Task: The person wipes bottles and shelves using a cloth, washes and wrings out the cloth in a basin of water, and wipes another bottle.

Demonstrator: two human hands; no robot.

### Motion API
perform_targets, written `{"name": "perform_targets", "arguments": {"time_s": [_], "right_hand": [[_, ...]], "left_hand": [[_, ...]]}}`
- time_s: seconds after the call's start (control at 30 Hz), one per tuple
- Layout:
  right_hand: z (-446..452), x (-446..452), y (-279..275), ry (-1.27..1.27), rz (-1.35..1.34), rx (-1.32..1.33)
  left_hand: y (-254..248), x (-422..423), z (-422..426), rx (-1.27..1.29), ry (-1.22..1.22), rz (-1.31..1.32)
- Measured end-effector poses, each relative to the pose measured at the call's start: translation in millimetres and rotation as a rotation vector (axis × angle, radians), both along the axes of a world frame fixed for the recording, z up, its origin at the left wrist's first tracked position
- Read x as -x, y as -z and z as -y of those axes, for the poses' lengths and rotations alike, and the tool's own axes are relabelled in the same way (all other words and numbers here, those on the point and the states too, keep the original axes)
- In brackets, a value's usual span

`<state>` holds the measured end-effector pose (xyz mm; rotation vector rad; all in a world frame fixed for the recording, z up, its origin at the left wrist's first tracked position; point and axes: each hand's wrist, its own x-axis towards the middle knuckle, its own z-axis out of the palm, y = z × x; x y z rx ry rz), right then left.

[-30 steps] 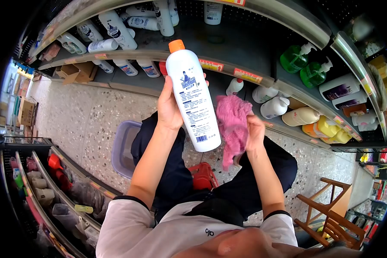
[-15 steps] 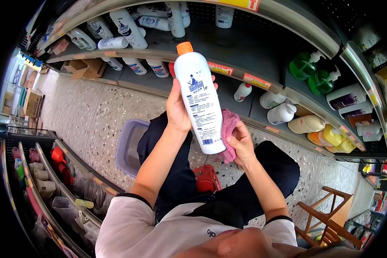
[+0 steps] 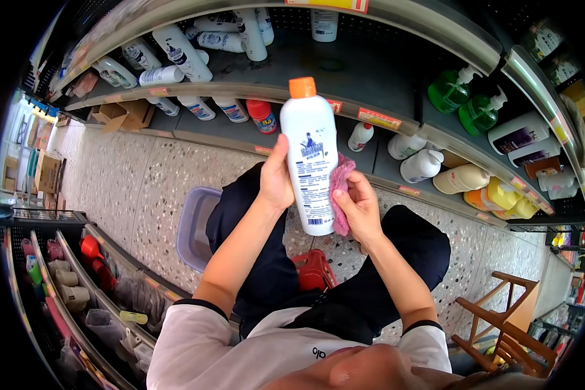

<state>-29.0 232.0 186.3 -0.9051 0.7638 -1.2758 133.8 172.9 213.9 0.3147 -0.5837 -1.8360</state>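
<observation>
Left hand (image 3: 277,177) is clamping on a tall white plastic bottle (image 3: 311,169) with a ribbed-looking orange cap (image 3: 301,88); thumb is lying along its left edge, fingers are going behind, mostly hidden. Right hand (image 3: 359,205) is pinching a crumpled pink cloth (image 3: 342,172), thumb on top, and is holding it against the bottle's lower right side. Bottle is sitting in mid-air over the person's lap, in front of the shelf edge, not resting on anything visible.

Handling, as a guess: bottle is looking stiff, smooth, not fragile, possibly slippery if damp; fill can't be seen, so weight is unclear. Best hold is probably around the middle of the body, not by the cap. Cloth is looking soft, light, floppy; any bunched part is doing for a grip.

Long axis is running away from the body: cap is pointing toward the shelves and leaning slightly left, base is pointing back toward the lap, printed side is facing the camera.

Farther out: a red plastic stool (image 3: 314,270) is showing between the legs, a lavender plastic tub (image 3: 187,224) is standing on the speckled floor (image 3: 130,169) at left, and a dark grey metal shelf (image 3: 370,71) is carrying more white bottles (image 3: 182,53) ahead.
</observation>
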Motion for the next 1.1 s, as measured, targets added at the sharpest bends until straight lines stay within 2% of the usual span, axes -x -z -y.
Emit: {"name": "perform_targets", "arguments": {"time_s": [0.07,0.2,0.5,0.6,0.7,0.8,0.9,1.1], "right_hand": [[5,-3,-4,0.069,-0.028,0.034],[15,-4,-11,0.164,-0.051,0.089],[28,-8,-28,0.297,-0.235,0.249],[36,-4,-36,0.389,-0.233,0.294],[38,-2,-41,0.350,-0.302,0.271],[39,-13,-39,0.474,-0.379,0.349],[34,-17,-32,0.461,-0.382,0.337],[22,-27,-30,0.523,-0.599,0.378]], "left_hand": [[16,0,0,0.034,-0.002,0.031],[-1,13,-9,0.080,-0.058,0.201],[-6,14,-9,0.155,-0.123,0.312],[2,18,-12,0.128,-0.047,0.411],[7,22,-14,0.061,-0.033,0.314],[4,18,-14,0.074,-0.083,0.342],[6,16,-17,0.039,-0.116,0.317],[15,10,-11,0.002,-0.176,0.202]]}}
